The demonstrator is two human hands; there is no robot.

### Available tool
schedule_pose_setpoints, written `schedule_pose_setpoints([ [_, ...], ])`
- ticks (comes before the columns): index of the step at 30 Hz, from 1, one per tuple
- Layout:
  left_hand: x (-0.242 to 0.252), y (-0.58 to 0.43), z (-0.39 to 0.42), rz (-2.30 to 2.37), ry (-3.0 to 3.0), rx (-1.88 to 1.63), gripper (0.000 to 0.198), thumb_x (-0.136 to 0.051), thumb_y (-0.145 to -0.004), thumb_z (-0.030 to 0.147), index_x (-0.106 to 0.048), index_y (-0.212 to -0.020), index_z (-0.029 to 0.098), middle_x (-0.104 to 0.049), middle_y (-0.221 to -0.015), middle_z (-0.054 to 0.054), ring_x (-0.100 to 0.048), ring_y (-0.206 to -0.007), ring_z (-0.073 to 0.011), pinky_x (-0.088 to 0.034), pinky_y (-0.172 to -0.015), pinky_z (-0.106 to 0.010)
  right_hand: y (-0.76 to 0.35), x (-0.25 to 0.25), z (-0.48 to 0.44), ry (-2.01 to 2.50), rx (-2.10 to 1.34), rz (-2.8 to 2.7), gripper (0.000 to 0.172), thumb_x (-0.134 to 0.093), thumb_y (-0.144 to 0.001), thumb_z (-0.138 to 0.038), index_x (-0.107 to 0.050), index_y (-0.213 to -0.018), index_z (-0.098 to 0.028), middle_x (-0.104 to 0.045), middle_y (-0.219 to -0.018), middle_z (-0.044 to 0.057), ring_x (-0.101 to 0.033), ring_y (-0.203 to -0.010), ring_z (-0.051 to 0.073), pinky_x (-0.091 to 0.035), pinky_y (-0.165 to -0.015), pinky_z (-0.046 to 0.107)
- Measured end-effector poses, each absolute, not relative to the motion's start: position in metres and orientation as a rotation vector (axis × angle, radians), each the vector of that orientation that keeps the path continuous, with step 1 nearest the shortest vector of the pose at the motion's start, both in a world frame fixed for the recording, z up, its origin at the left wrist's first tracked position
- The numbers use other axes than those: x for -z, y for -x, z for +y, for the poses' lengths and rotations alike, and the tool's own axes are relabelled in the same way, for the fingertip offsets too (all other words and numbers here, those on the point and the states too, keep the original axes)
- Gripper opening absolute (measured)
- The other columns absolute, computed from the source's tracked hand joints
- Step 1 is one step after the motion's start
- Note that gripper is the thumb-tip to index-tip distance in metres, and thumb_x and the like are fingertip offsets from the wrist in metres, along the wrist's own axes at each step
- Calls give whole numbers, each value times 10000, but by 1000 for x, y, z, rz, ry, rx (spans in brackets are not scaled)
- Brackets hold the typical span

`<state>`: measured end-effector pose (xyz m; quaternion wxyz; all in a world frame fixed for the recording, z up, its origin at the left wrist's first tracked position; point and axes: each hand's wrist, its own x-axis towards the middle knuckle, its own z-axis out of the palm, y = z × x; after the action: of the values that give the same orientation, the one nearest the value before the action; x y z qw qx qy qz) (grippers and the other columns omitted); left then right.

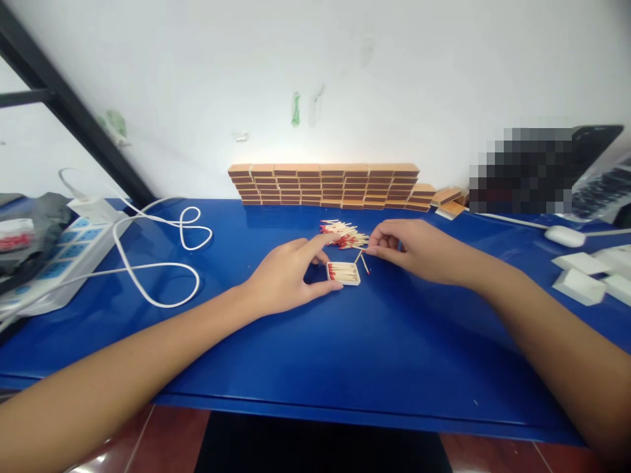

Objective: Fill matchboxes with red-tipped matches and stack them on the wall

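Observation:
A small white matchbox tray (351, 282) holding red-tipped matches lies on the blue table. My left hand (286, 272) grips its left end between thumb and fingers, with the index finger stretched toward the match pile. Behind the tray is a loose pile of matches (352, 238). To the right of that pile, my right hand (411, 248) has thumb and fingertips pinched together; what is between them is too small to make out. Two loose matches (365, 265) lie by the tray's right end, close to my right fingertips.
Stacked matchboxes (323, 186) line the wall, with a few loose ones at their right end. White cables (162, 265) and a power strip (73, 256) lie left. White box trays (579, 286), a white plug (564, 236) and a dark device (537, 167) are at right.

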<state>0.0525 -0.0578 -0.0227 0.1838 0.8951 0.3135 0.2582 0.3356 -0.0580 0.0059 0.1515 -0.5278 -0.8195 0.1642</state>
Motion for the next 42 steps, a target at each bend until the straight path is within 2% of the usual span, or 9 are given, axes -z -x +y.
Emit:
schedule_pose_setpoints([
  [4, 22, -53, -58, 875, -2539, -731, 730, -832, -897, 392, -486, -1526, 258, -786, -1109, -24, -726, -1040, -239, -576, -959, -415, -338, -4, -57, 1508, -536, -2354, 348, -555, -990, -526, -705, -903, -225, -714, -822, 60, -594, -679, 192, -450, -635, 333],
  [11, 19, -53, -59, 874, -2548, -722, 713, -836, -894, 385, -498, -1509, 260, -784, -1113, -22, -736, -1031, -231, -574, -967, -401, -351, -7, -52, 1519, -430, -2375, 321, -584, -970, -513, -701, -886, -227, -712, -821, 65, -600, -705, 207, -447, -654, 348],
  [18, 21, -52, -58, 885, -2566, -728, 734, -835, -895, 407, -491, -1527, 263, -785, -1103, -22, -731, -1024, -232, -577, -936, -395, -352, -8, -53, 1642, -589, -2422, 235, -603, -932, -416, -724, -878, -221, -718, -807, 51, -602, -677, 190, -456, -626, 329],
  [29, 21, -52, -57, 887, -2532, -738, 734, -836, -892, 399, -491, -1524, 259, -788, -1111, -26, -736, -1041, -234, -576, -961, -408, -331, -18, -70, 1465, -571, -2361, 307, -576, -991, -508, -690, -915, -234, -712, -862, 58, -601, -709, 194, -446, -641, 324],
  [37, 21, -52, -57, 873, -2524, -751, 720, -835, -891, 403, -499, -1513, 266, -784, -1114, -26, -743, -1037, -231, -575, -981, -401, -309, -4, -83, 1273, -580, -2456, 187, -575, -1000, -361, -669, -896, -238, -673, -786, 18, -551, -659, 163, -405, -613, 305],
  [42, 20, -53, -58, 882, -2515, -738, 706, -841, -886, 407, -516, -1497, 264, -781, -1116, -23, -739, -1038, -225, -575, -984, -398, -308, -7, -85, 1296, -614, -2448, 181, -588, -994, -358, -680, -889, -243, -683, -794, 17, -555, -660, 166, -398, -607, 311],
])
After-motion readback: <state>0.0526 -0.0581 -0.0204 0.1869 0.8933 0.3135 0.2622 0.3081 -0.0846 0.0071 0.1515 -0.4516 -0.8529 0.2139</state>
